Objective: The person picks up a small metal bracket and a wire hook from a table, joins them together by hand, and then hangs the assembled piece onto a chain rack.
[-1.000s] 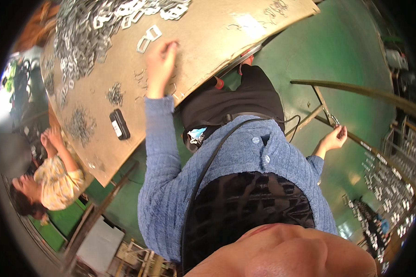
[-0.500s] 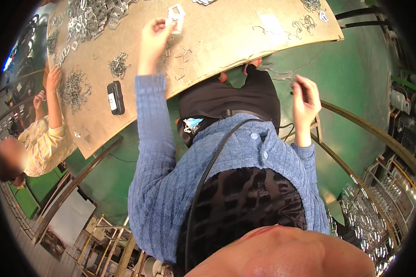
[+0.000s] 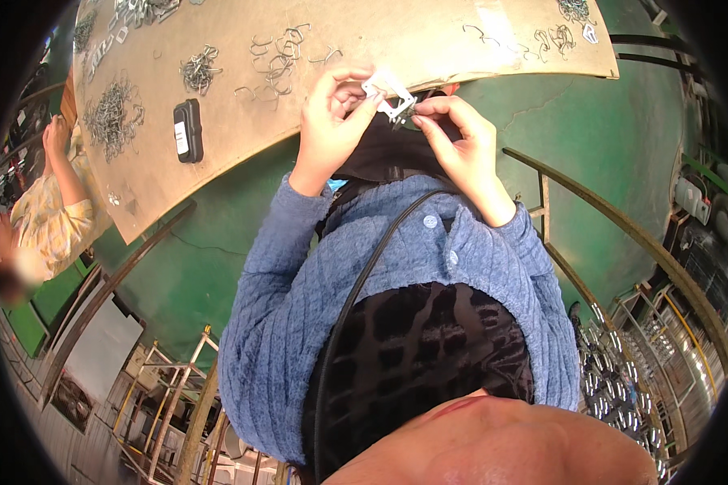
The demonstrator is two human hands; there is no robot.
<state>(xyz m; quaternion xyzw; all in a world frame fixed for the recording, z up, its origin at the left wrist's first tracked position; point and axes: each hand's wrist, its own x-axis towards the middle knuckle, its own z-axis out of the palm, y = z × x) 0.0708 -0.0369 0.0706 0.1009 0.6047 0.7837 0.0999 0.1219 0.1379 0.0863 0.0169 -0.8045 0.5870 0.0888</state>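
My left hand (image 3: 334,117) pinches a flat, pale metal frame piece (image 3: 373,84) with an opening through its middle. Close by on the right, my right hand (image 3: 459,136) has thumb and index finger closed on small dark wire hooks (image 3: 402,119). The hooks meet the near corner of the frame piece; whether any is threaded through it I cannot tell. Both hands are raised just off the near edge of the tan table (image 3: 243,48), above my lap. Loose bent wire hooks (image 3: 281,61) lie spread on the tabletop beyond my left hand.
A black case (image 3: 188,133) with a white label rests near the table's left side. Around it are heaps of wire hooks (image 3: 113,120) and metal frame pieces (image 3: 137,11). At far left sits a co-worker in a yellow patterned sleeve (image 3: 48,190). Metal rails (image 3: 615,212) stand on the right.
My left hand has come back from over the table with the frame piece. My right hand has moved left and up with the hooks, and the two now meet. The view has shifted slightly.
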